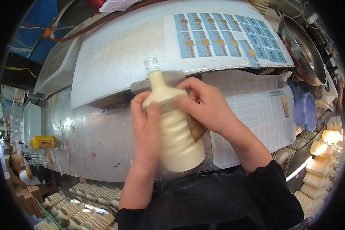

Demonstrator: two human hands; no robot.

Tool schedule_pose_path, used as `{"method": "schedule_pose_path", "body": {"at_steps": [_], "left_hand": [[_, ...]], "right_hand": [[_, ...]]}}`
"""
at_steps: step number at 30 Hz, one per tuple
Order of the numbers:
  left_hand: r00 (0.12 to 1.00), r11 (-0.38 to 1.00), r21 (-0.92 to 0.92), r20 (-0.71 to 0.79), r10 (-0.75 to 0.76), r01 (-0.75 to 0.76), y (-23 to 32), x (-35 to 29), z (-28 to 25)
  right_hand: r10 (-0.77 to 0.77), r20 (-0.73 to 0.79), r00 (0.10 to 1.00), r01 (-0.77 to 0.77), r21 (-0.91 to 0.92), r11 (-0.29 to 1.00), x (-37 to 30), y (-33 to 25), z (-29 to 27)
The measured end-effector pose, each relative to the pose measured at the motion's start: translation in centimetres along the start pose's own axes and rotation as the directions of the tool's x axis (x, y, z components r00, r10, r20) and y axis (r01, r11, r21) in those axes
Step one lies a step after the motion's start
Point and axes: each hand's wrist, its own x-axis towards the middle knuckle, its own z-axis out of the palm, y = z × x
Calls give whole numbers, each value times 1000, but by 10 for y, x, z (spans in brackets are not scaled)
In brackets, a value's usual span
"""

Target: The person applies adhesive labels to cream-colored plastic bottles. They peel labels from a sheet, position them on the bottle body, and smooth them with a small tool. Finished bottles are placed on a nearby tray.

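Note:
A ribbed cream-coloured bottle [180, 147] with a clear threaded neck lies tilted in front of me, its neck pointing away. My left hand [145, 119] grips its left side, thumb on the upper face. On the opposite shoulder, my right hand [203, 101] presses its thumb against the bottle with the fingers curled; motion blurs the thumb tip. Faint marks show on the bottle between my thumbs, too blurred to make out. A grey pad [174, 78] sits behind the bottle's shoulder, and a brown wedge-shaped piece [196, 128] shows beneath its right side.
Blue label sheets [209, 34] lie on the white board [122, 42]. To the right is a mostly bare label backing sheet [253, 122]. A yellow bottle [43, 142] stands left on the metal table [96, 142]. Filled bottles [84, 214] lie lower left; a metal pan [304, 50] and purple bucket [306, 111] are right.

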Motion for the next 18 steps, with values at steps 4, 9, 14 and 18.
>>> {"method": "schedule_pose_path", "body": {"at_steps": [4,9,14,18], "left_hand": [[1000,1000,4,15,13,-13,0,0,0],[999,1000,-7,28,25,-25,-2,-1,-2],[999,1000,-18,39,18,-17,-1,-1,-3],[999,999,-53,51,4,-1,-2,0,-4]], "right_hand": [[-32,-48,998,33,23,999,0,2,5],[-29,-48,998,31,34,999,1,3,5],[-38,-56,998,40,33,999,2,3,6],[-53,-66,996,56,52,997,2,4,6]]}}
